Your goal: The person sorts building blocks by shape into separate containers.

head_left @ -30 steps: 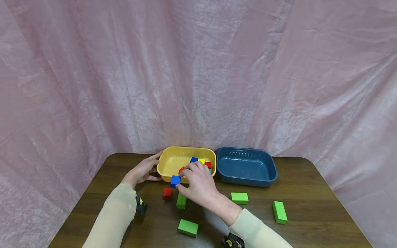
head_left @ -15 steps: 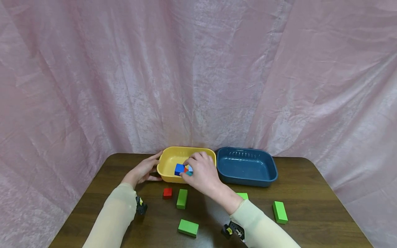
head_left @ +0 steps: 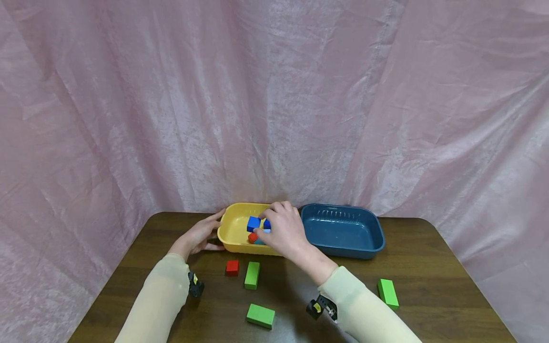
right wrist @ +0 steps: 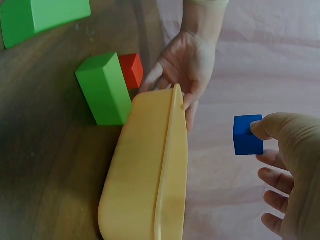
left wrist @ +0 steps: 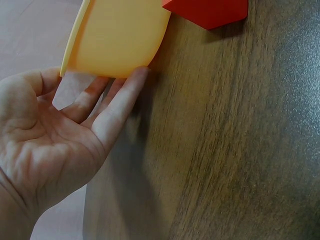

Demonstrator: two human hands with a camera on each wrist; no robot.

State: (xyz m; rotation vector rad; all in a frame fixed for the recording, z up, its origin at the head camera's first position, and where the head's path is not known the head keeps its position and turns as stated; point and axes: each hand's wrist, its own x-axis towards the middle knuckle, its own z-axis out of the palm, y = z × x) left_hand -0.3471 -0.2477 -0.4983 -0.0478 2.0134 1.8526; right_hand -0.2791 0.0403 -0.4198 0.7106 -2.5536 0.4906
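My right hand (head_left: pixel 284 227) pinches a blue cube (right wrist: pixel 248 135) between thumb and fingertips, above the yellow bin (head_left: pixel 231 228). The cube is tipped toward the left side in the head view. Inside the bin, a red block (head_left: pixel 252 237) and another blue block (head_left: pixel 267 224) show beside the right hand, which hides the bin's right part. My left hand (left wrist: pixel 60 135) holds the left end of the yellow bin, its digits at the rim and the outer wall. Just in front of the bin lie a red cube (head_left: pixel 232 267) and a green block (head_left: pixel 252 275).
A dark blue bin (head_left: pixel 343 250) stands to the right of the yellow one. More green blocks lie on the wooden table (head_left: pixel 206 324), one nearer the front (head_left: pixel 260 316) and one at the right (head_left: pixel 388 293). A pink curtain (head_left: pixel 274 95) hangs behind.
My right hand has carried the blue cube from the yellow bin's front edge back and slightly right, over its inside. The left hand stays at the bin's left end.
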